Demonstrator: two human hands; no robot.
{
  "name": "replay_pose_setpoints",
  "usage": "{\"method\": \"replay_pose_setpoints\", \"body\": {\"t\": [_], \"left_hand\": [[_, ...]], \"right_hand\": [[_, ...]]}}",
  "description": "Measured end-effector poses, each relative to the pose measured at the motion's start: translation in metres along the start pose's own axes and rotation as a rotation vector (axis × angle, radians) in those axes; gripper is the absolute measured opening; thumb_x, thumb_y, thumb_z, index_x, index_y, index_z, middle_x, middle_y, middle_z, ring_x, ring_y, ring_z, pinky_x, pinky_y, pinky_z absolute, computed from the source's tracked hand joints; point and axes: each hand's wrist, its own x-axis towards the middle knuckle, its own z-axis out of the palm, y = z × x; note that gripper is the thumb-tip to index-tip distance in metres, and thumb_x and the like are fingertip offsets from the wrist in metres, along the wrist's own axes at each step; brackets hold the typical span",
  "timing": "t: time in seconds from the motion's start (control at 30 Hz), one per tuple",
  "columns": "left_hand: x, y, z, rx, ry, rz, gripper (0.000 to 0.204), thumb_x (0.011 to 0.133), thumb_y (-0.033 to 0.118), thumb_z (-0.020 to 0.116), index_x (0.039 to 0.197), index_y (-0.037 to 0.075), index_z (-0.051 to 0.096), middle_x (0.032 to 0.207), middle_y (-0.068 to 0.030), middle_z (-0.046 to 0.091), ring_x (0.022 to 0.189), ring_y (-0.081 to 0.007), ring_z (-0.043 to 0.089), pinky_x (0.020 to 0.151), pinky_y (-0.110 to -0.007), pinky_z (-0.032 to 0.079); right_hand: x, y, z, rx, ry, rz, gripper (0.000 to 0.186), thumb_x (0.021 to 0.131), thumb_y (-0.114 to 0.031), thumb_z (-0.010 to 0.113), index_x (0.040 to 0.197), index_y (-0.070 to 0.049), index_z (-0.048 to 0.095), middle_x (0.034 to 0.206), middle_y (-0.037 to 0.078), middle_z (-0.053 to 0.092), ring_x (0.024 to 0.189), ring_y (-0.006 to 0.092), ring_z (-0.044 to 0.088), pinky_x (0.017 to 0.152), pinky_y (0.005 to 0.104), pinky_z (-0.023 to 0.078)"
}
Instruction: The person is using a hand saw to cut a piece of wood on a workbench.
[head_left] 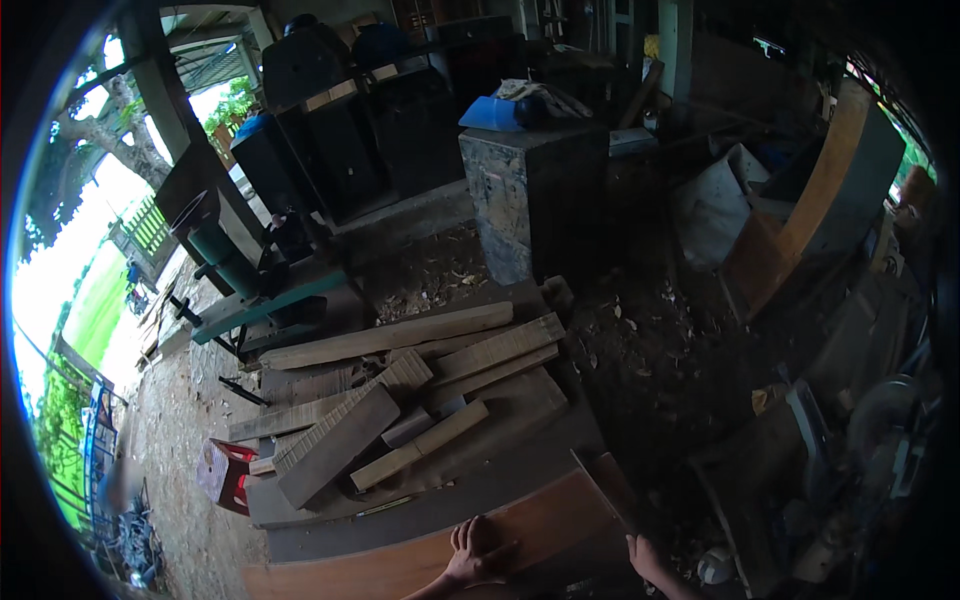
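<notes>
At the bottom of the frame the left hand point(478, 558) lies open, fingers spread flat on the reddish-brown board point(420, 560), while the right hand point(645, 558) grips its right end, seemingly steadying it for a lift or shift that needs both hands firm.

— That reddish-brown board point(480, 560) near us?
— Wood, smooth, faintly satiny. The stacked planks point(400, 400) beyond are pale, rough-sawn, matt wood.
— And the left machine point(240, 290)?
— Painted green metal, dull. The far block point(535, 200) looks rough, mottled grey.
</notes>
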Motion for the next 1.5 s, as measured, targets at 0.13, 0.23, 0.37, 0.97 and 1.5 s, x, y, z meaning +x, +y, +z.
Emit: {"method": "replay_pose_setpoints", "body": {"t": [0.13,0.23,0.37,0.97,1.5], "left_hand": [[0.009,-0.005,0.008,0.040,-0.071,0.035,0.066,0.045,0.041,0.071,0.108,0.036,0.051,0.120,-0.0235,0.022,0.109,-0.0438,0.022,0.092,-0.051,0.017],[0.014,-0.004,0.011,0.027,-0.096,0.011,0.065,0.046,0.040,0.071,0.108,0.035,0.051,0.120,-0.0230,0.023,0.109,-0.0432,0.023,0.092,-0.051,0.017],[0.028,-0.005,0.014,0.006,-0.099,-0.004,0.064,0.047,0.038,0.070,0.108,0.033,0.051,0.119,-0.0225,0.024,0.109,-0.0424,0.024,0.092,-0.051,0.017],[0.226,0.084,0.113,0.252,0.450,-0.894,0.052,0.074,0.013,0.046,0.124,0.023,0.034,0.133,-0.0149,0.018,0.125,-0.0301,0.012,0.096,-0.054,0.006],[0.225,0.076,0.145,0.407,0.496,-0.957,0.050,0.074,0.019,0.042,0.124,0.022,0.035,0.132,-0.0171,0.022,0.125,-0.0336,0.010,0.094,-0.057,0.000]], "right_hand": [[-0.003,-0.007,-0.012,0.017,0.079,-0.051,0.037,0.084,-0.029,0.043,0.058,-0.003,0.047,0.052,0.019,0.048,0.048,0.0350,0.050,0.044,0.0412,0.038],[0.000,0.004,-0.007,-0.022,0.093,-0.029,0.037,0.084,-0.029,0.043,0.058,-0.003,0.045,0.052,0.019,0.048,0.047,0.0353,0.049,0.042,0.0413,0.037],[0.017,0.018,-0.016,0.016,0.156,0.132,0.037,0.084,-0.029,0.042,0.061,0.000,0.048,0.059,0.022,0.050,0.057,0.0375,0.051,0.051,0.0424,0.039],[0.048,0.060,-0.025,-0.003,0.143,-0.057,0.031,0.084,-0.025,0.041,0.063,-0.004,0.051,0.054,0.016,0.051,0.048,0.0313,0.051,0.045,0.0380,0.043],[0.054,0.080,-0.022,0.321,0.004,-0.127,0.035,0.086,-0.027,0.037,0.064,-0.001,0.047,0.048,0.019,0.048,0.045,0.0344,0.050,0.041,0.0411,0.039]]}}
